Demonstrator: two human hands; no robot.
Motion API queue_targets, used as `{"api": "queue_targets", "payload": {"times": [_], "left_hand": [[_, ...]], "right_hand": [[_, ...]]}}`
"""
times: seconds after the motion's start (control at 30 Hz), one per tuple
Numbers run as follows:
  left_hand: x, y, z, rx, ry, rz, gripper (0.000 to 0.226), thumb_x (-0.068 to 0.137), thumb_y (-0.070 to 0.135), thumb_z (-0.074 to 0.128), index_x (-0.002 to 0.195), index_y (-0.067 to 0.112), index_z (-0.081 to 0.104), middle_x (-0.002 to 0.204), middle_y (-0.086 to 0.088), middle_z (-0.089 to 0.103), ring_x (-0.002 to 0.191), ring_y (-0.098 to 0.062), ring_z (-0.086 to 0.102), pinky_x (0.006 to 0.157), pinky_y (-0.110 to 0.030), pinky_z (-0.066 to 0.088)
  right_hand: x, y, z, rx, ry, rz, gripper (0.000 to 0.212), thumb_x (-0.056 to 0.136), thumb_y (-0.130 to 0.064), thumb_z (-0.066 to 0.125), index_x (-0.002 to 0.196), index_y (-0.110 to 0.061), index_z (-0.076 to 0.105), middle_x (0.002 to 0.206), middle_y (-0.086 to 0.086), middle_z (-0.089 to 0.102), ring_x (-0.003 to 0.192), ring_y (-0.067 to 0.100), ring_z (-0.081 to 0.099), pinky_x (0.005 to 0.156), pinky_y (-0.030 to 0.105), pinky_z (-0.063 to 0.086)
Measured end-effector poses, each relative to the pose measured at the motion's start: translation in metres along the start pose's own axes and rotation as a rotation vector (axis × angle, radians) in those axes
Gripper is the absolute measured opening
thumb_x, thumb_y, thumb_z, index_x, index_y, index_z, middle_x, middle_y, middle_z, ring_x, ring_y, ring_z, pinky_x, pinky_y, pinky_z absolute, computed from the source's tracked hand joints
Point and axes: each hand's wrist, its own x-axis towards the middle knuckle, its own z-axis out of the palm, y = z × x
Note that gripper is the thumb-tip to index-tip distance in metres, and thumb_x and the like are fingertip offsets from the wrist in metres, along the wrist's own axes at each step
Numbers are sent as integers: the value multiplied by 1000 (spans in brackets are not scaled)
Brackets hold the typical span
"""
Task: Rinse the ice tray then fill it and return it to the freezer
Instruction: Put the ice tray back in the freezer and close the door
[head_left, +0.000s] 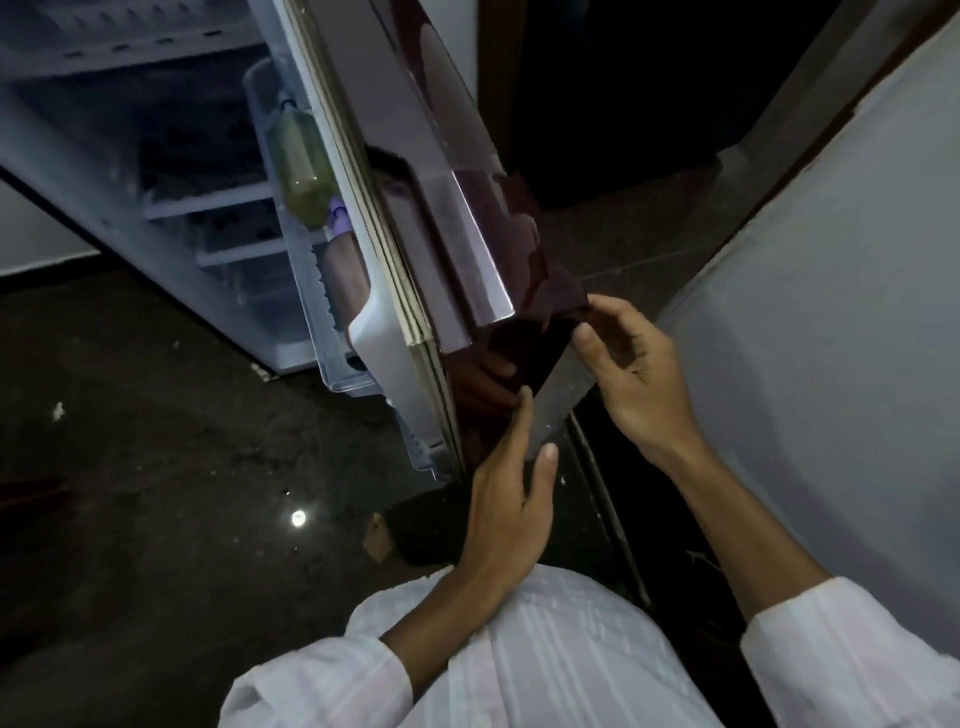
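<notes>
No ice tray is in view. The fridge (171, 218) stands open at the upper left, and its glossy maroon door (457, 218) swings out toward me. My left hand (511, 499) reaches up with straight fingers, its fingertips against the door's dark lower face. My right hand (628, 374) hovers at the door's lower outer edge with its fingers loosely curled and thumb out, holding nothing. The door's shine mirrors a hand.
A bottle of yellowish liquid (301, 171) sits in the clear door shelf (332, 332). White shelves (208, 202) show inside the fridge. A grey wall (831, 312) rises close on the right. The dark floor (156, 467) spreads left, with a light reflection.
</notes>
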Motion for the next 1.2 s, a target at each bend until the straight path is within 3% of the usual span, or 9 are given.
{"api": "queue_targets", "payload": {"times": [0.07,0.1,0.23,0.37,0.53,0.67,0.83,1.03,1.2], "left_hand": [[-4,1,-4,-40,30,-26,60,105,27,44,158,30,16,153,25,34,137,15,34,107,-4,30],[-5,1,-6,-57,46,-38,61,105,27,44,158,31,14,156,26,28,139,16,27,109,-4,25],[-10,-5,-16,-122,145,-51,60,105,29,46,158,32,18,161,22,23,146,8,22,120,-24,24],[-13,-14,-32,-129,336,-75,56,101,33,49,149,46,24,159,20,29,146,2,28,122,-38,29],[-13,-22,-57,-138,506,-111,52,101,24,54,150,32,38,151,20,37,139,4,37,116,-28,35],[-8,-29,-81,-190,629,-130,43,100,24,56,139,37,45,139,20,49,128,5,48,103,-18,41],[-2,-48,-120,-253,768,-127,35,96,26,63,122,46,53,124,20,60,120,-3,58,98,-25,49],[5,-80,-170,-236,853,-121,34,94,25,66,127,19,62,121,6,68,116,-9,64,99,-38,54],[8,-98,-221,-194,890,-106,27,93,33,62,120,30,64,115,8,71,111,-10,67,95,-44,56]], "right_hand": [[2,-4,3,6,-85,-6,27,95,-19,62,121,-13,63,111,-7,70,106,3,66,89,18,51],[4,-6,6,10,-132,3,27,93,-19,64,119,-13,63,109,-8,69,105,2,66,88,17,50],[11,-14,22,11,-289,49,34,85,-21,70,118,-24,62,108,-19,69,104,0,65,89,17,50],[16,-15,48,52,-412,74,45,86,-9,73,129,-6,61,123,13,65,113,20,66,96,30,54],[20,-21,89,76,-554,89,45,85,-5,75,128,-7,61,122,8,68,115,16,66,99,32,53],[26,-29,124,97,-639,90,44,83,-4,76,124,-5,60,118,10,69,112,18,67,98,31,53],[36,-40,171,71,-744,52,40,83,-4,77,120,-6,64,111,6,72,106,17,69,98,35,54],[50,-49,229,57,-836,11,30,84,-3,74,113,-5,68,106,6,74,103,18,71,96,35,55],[62,-58,283,52,-861,-16,25,84,-3,75,108,-7,70,98,1,74,97,16,72,92,32,56]]}}
